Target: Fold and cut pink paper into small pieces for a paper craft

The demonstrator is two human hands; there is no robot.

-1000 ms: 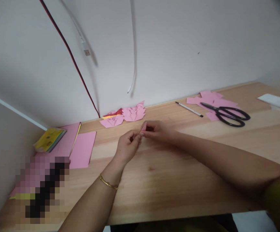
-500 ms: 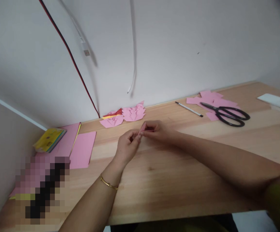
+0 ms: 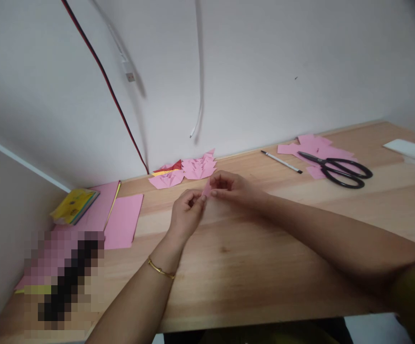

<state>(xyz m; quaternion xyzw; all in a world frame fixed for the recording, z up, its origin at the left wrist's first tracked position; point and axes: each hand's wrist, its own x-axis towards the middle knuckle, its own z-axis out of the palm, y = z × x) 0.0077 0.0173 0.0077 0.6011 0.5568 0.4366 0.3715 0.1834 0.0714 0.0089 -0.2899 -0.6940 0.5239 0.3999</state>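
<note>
A small folded piece of pink paper [image 3: 206,189] is held up just above the wooden table, mostly covered by fingers. My left hand [image 3: 186,212], with a gold bangle at the wrist, pinches its lower left side between thumb and curled fingers. My right hand [image 3: 234,190] has its bent fingers and thumb at the paper's right edge, gripping it from that side. Beyond the hands, against the wall, lie several folded pink paper pieces [image 3: 199,167], with a red and yellow folded piece [image 3: 169,168] among them on the left.
Black-handled scissors [image 3: 336,167] lie partly on pink paper scraps [image 3: 315,143] at the back right. Left of them is a pen [image 3: 282,161]. Pink sheets [image 3: 124,222] and a yellow packet [image 3: 74,206] lie at left. Cables [image 3: 103,76] hang along the wall.
My right hand's fingers have shifted slightly and loosened around the paper. The paper's tip, which stuck up between the hands, now shows as a smaller flat strip.
</note>
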